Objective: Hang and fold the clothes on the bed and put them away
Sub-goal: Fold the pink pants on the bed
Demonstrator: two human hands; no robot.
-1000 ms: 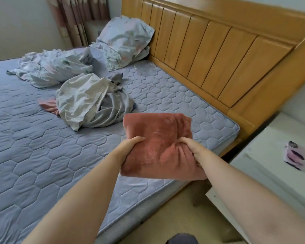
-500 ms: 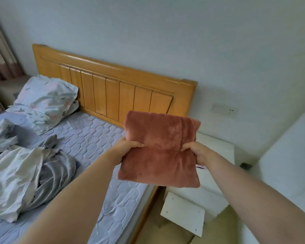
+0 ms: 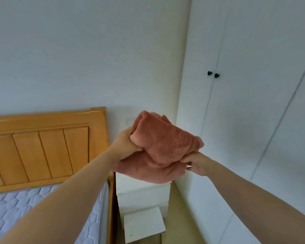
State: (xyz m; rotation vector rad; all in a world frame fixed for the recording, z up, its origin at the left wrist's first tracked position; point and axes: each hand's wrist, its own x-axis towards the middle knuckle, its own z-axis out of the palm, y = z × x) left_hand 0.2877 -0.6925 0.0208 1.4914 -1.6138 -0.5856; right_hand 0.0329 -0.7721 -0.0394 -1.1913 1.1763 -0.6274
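A folded, fuzzy terracotta-pink garment point(image 3: 163, 148) is held up in front of me at chest height. My left hand point(image 3: 126, 144) grips its left edge, thumb tucked into the fold. My right hand point(image 3: 196, 163) pinches its lower right corner from below. The garment sags a little under my hands. Only a corner of the bed point(image 3: 12, 210) with its quilted lilac mattress shows at lower left; the other clothes on it are out of view.
A white wardrobe point(image 3: 245, 120) with two shut doors and small black knobs point(image 3: 213, 74) stands to the right. A white bedside cabinet point(image 3: 143, 192) sits between the wooden headboard point(image 3: 42, 143) and the wardrobe, with a loose white panel point(image 3: 143, 224) leaning at its base.
I have turned right, away from the bed, carrying the garment toward the wardrobe. The bundle has shifted from a flat square to a more bunched, tilted hold.
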